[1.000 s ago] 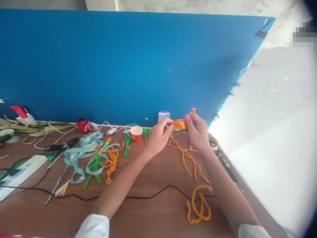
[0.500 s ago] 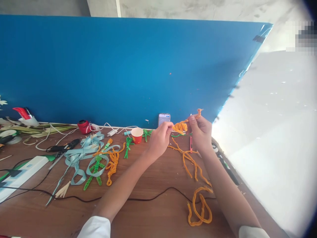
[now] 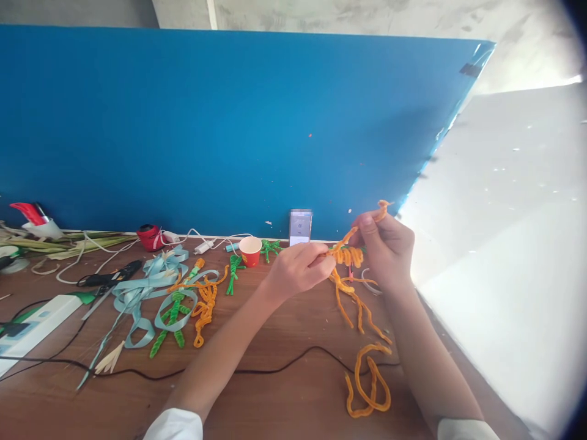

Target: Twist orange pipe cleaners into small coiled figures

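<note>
Both hands are raised above the back right of the table, pinching one piece made of coiled orange pipe cleaner (image 3: pixel 349 255). My left hand (image 3: pixel 300 269) is closed on its left end. The fingers of my right hand (image 3: pixel 387 247) close round the stem on the right, and a small curled tip sticks up past the thumb. Several loose orange pipe cleaners (image 3: pixel 362 311) lie on the table below. Nearer to me is a looped orange pipe cleaner (image 3: pixel 384 397). A pink cutter, partly hidden, lies behind the coil.
A phone (image 3: pixel 300 227) leans on the blue partition (image 3: pixel 220 122). Left of it stand a red paper cup (image 3: pixel 251 252) and green pipe-cleaner figures (image 3: pixel 233 274). Light blue ribbon (image 3: pixel 137 293), a glue gun (image 3: pixel 110 278) and a white power strip (image 3: pixel 41 327) lie left. A black cable (image 3: pixel 257 370) crosses the table.
My right hand has moved right and my left hand has shifted slightly right and down. The orange coil now hangs lower, with more of the stem showing between the hands. The phone's screen picture differs.
</note>
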### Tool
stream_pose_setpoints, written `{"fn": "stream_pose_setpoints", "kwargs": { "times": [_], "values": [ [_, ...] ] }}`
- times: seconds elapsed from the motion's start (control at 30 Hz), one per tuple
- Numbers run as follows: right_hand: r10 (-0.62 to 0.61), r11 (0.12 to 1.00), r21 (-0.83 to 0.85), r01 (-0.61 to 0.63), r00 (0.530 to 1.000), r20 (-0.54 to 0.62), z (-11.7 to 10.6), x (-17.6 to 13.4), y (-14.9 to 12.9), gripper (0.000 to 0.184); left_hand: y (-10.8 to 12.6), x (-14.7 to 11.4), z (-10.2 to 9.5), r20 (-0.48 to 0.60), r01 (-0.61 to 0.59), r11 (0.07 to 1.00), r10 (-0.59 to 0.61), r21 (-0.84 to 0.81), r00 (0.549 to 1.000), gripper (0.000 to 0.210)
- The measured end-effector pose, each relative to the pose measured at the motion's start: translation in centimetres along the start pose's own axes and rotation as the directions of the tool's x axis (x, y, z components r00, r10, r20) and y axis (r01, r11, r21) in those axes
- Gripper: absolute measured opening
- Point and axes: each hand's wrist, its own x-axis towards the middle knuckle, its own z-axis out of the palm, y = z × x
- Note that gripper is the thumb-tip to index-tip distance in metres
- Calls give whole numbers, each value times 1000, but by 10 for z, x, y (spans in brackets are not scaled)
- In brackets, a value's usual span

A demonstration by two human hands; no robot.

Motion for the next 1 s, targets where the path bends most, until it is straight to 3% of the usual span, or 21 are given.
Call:
{"fn": "stream_pose_setpoints", "kwargs": {
  "times": [0.13,0.23,0.43,0.87,1.0],
  "values": [
    [-43,999,-2,43,999,-32,-3,-1,-6,32,2,6,-1,-258,-118,981,154,151,954,22],
    [-67,997,22,68,997,-50,-4,-3,-12,30,4,10,-3,-357,-131,966,207,224,911,27],
    [-98,995,10,100,990,-102,-8,-10,-25,28,14,11,-11,-359,-155,967,219,201,907,29],
    [-42,995,80,54,988,-148,1,-2,-22,30,29,9,-7,-341,-60,998,44,-36,939,30],
    [-50,998,21,57,973,-226,-4,4,-14,33,32,9,-3,-332,-59,997,37,-56,942,26]
  ]
}}
